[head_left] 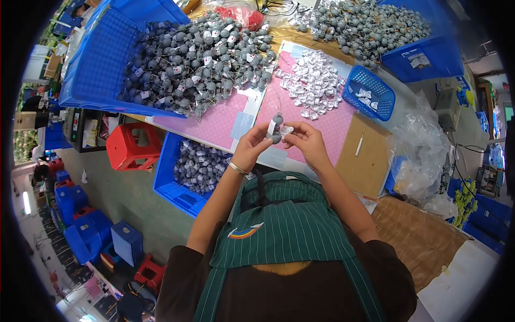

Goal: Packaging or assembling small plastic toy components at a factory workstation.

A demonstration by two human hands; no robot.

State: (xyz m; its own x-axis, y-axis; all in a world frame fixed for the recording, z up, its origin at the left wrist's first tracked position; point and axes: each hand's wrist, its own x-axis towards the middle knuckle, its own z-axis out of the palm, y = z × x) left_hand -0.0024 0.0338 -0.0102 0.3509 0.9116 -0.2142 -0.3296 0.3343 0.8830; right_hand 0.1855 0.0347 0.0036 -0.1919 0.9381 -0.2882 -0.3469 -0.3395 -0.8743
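Between my two hands, just over the table's near edge, is a small grey figure (277, 122) made of rounded parts, with a white piece on its side. My left hand (253, 144) pinches it between thumb and fingers. The fingers of my right hand (307, 140) are closed on a small white piece (287, 130) that touches the figure's right side. Beyond my hands lies a loose pile of similar white pieces (314, 83) on the pink patterned table top (268, 104). A large heap of grey figures (198, 59) spills from a tipped blue crate at the left.
The tipped blue crate (99, 64) borders the table's left. A blue basket (351, 94) holds a few white pieces. More grey parts (365, 27) lie at the back right by another blue crate (424, 59). A white pen-like tool (359, 144) rests on brown cardboard (367, 166). A red stool (131, 145) stands left.
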